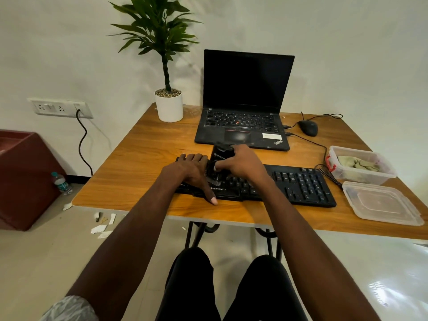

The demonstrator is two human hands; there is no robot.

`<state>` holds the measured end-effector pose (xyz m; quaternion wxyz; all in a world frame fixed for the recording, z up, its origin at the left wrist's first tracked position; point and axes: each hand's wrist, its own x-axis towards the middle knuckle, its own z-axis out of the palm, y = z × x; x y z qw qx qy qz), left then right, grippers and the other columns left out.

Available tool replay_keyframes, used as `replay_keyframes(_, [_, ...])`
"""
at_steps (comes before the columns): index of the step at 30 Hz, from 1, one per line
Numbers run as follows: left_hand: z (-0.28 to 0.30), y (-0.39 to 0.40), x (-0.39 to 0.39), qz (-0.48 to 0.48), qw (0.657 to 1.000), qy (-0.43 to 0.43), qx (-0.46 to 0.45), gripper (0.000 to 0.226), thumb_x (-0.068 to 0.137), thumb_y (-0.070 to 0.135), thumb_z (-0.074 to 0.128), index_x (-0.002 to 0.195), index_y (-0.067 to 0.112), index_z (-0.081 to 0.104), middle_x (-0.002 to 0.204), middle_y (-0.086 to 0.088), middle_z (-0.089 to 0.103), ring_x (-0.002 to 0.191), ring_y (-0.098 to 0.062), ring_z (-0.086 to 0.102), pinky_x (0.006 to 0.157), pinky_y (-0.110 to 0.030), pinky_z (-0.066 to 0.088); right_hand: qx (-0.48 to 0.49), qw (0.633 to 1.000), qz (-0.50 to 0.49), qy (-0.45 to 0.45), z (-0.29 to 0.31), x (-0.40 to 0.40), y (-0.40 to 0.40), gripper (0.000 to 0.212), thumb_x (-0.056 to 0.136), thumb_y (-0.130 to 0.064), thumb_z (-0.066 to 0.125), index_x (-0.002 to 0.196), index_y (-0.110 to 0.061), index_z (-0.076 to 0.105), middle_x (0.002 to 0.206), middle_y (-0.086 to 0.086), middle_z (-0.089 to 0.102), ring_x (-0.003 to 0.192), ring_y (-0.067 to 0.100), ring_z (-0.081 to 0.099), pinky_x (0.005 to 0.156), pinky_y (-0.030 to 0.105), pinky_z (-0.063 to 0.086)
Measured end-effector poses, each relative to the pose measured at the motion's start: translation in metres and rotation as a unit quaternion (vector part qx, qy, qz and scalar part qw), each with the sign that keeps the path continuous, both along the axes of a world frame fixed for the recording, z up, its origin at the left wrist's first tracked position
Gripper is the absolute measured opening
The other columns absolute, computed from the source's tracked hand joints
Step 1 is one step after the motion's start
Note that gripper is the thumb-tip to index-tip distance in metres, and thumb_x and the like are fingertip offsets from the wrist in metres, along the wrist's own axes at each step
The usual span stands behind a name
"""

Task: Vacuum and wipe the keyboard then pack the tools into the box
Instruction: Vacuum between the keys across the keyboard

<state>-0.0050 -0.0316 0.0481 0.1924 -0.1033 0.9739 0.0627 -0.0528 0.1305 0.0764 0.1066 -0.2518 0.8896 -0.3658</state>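
Keyboard [301, 184]: black, white legends. Handheld vacuum [222, 154]: black. Laptop [243, 112]: black, red pointing nub. Table [143, 163]: orange-brown woodgrain. Box [361, 165]: clear, red clip. Plant pot [170, 107]: white.

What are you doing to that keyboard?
A person is cleaning the black keyboard on the desk. The right hand grips a small black vacuum standing on the keys, while the left hand rests on the keyboard's left end. The box holds a cloth, its lid lying beside it.

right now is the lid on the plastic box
No, the lid lies flat on the table in front of the open plastic box, which has a cloth inside.
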Motion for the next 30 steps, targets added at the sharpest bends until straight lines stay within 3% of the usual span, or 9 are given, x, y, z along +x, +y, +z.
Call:
replay_keyframes(2, [0.002, -0.005, 0.007, 0.005, 1.0, 0.006, 0.003, 0.153, 0.044, 0.079, 0.079, 0.157, 0.023, -0.007, 0.165, -0.006, -0.003, 0.151, -0.032, -0.006, 0.122, -0.054, -0.001, -0.027, 0.998, -0.051, -0.006, -0.001, -0.005, 0.009, 0.033, 0.074, -0.031, 0.079, 0.1, -0.018, 0.065, 0.094, 0.0, 0.069, 0.081, 0.017, 0.066, 0.074, 0.036, 0.058])
replay_keyframes(6, [0.004, -0.034, 0.021, 0.03, 0.999, -0.01, 0.013, 0.156, 0.044, 0.072, 0.084, 0.156, 0.024, -0.014, 0.165, -0.004, -0.009, 0.151, -0.032, -0.007, 0.122, -0.053, 0.003, 0.032, 0.981, -0.142, 0.13, -0.003, -0.012, 0.014, 0.041, 0.078, -0.035, 0.076, 0.11, -0.014, 0.064, 0.101, 0.002, 0.069, 0.084, 0.016, 0.06, 0.076, 0.032, 0.053])
replay_keyframes(9, [0.001, -0.04, 0.025, 0.024, 1.0, -0.008, 0.001, 0.155, 0.047, 0.069, 0.085, 0.156, 0.021, -0.013, 0.165, -0.004, -0.008, 0.151, -0.032, -0.005, 0.122, -0.052, 0.005, 0.032, 0.99, -0.059, 0.126, -0.002, 0.009, -0.006, 0.041, 0.075, -0.037, 0.078, 0.109, -0.018, 0.066, 0.096, -0.001, 0.069, 0.088, 0.018, 0.064, 0.079, 0.036, 0.056])
replay_keyframes(13, [-0.001, -0.039, 0.023, 0.034, 0.999, 0.002, 0.012, 0.154, 0.046, 0.068, 0.087, 0.156, 0.021, -0.01, 0.165, -0.003, -0.005, 0.151, -0.032, -0.002, 0.121, -0.054, 0.012, -0.007, 0.999, 0.031, 0.022, -0.001, 0.023, -0.021, 0.03, 0.073, -0.029, 0.078, 0.097, -0.015, 0.066, 0.089, 0.001, 0.068, 0.076, 0.018, 0.064, 0.069, 0.036, 0.056])
replay_keyframes(18, [-0.003, -0.042, 0.024, 0.041, 0.998, 0.015, 0.037, 0.155, 0.046, 0.066, 0.088, 0.156, 0.021, -0.011, 0.165, -0.002, -0.005, 0.15, -0.033, 0.0, 0.121, -0.055, 0.014, 0.012, 0.986, -0.12, 0.113, 0.0, -0.008, -0.015, 0.039, 0.077, -0.036, 0.076, 0.109, -0.017, 0.064, 0.098, 0.0, 0.068, 0.083, 0.014, 0.061, 0.075, 0.033, 0.055])
replay_keyframes(21, [-0.007, -0.045, 0.026, 0.043, 0.997, 0.027, 0.062, 0.156, 0.043, 0.067, 0.088, 0.156, 0.024, -0.011, 0.164, 0.0, -0.003, 0.15, -0.035, 0.006, 0.12, -0.055, 0.018, 0.016, 0.993, -0.022, 0.115, 0.0, 0.014, -0.036, 0.03, 0.075, -0.035, 0.076, 0.099, -0.02, 0.066, 0.091, -0.003, 0.068, 0.079, 0.015, 0.063, 0.068, 0.031, 0.054])
replay_keyframes(24, [-0.014, -0.05, 0.028, 0.029, 0.995, 0.049, 0.076, 0.154, 0.043, 0.069, 0.087, 0.156, 0.026, -0.007, 0.163, 0.0, 0.002, 0.15, -0.034, 0.007, 0.121, -0.052, 0.015, -0.02, 0.998, 0.059, 0.024, -0.005, 0.029, -0.044, 0.027, 0.072, -0.03, 0.078, 0.093, -0.017, 0.066, 0.087, -0.001, 0.069, 0.076, 0.018, 0.066, 0.066, 0.036, 0.057])
replay_keyframes(26, [-0.017, -0.05, 0.031, 0.034, 0.993, 0.061, 0.093, 0.155, 0.046, 0.067, 0.087, 0.156, 0.024, -0.013, 0.165, -0.001, -0.004, 0.15, -0.034, 0.002, 0.122, -0.052, 0.01, -0.037, 0.999, -0.005, 0.02, -0.005, 0.012, -0.037, 0.033, 0.075, -0.031, 0.077, 0.103, -0.018, 0.066, 0.092, -0.002, 0.068, 0.08, 0.016, 0.065, 0.07, 0.033, 0.057])
replay_keyframes(30, [-0.022, -0.057, 0.038, 0.032, 0.986, 0.089, 0.134, 0.155, 0.049, 0.065, 0.087, 0.155, 0.025, -0.018, 0.165, -0.002, -0.008, 0.15, -0.033, -0.002, 0.121, -0.052, 0.003, -0.004, 0.985, -0.115, 0.126, -0.005, -0.009, -0.032, 0.037, 0.077, -0.036, 0.076, 0.107, -0.018, 0.064, 0.098, 0.0, 0.07, 0.086, 0.018, 0.066, 0.078, 0.037, 0.058])
